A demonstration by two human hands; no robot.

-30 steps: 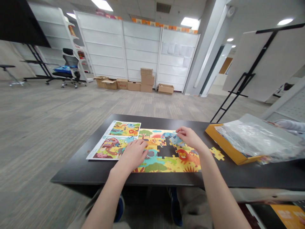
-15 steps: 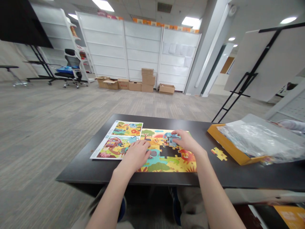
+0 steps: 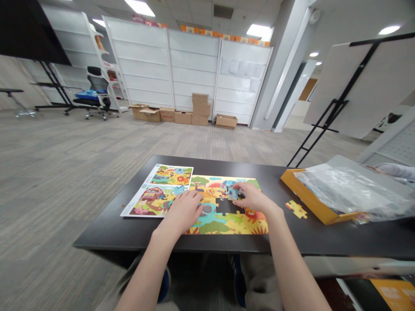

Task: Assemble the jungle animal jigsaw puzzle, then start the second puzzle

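The blue piece (image 3: 231,193) has shifted left over the gap—my right grip (image 3: 253,197) pinches its right side, fingers slightly parted around it. My left grip (image 3: 184,209), loosely open, lies flat, probably steadying the puzzle (image 3: 212,227) near the worktop's (image 3: 106,231) front edge.

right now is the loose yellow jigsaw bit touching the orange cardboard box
Apart. The head view shows black tabletop between the loose yellow jigsaw bit and the near side of the orange cardboard box.
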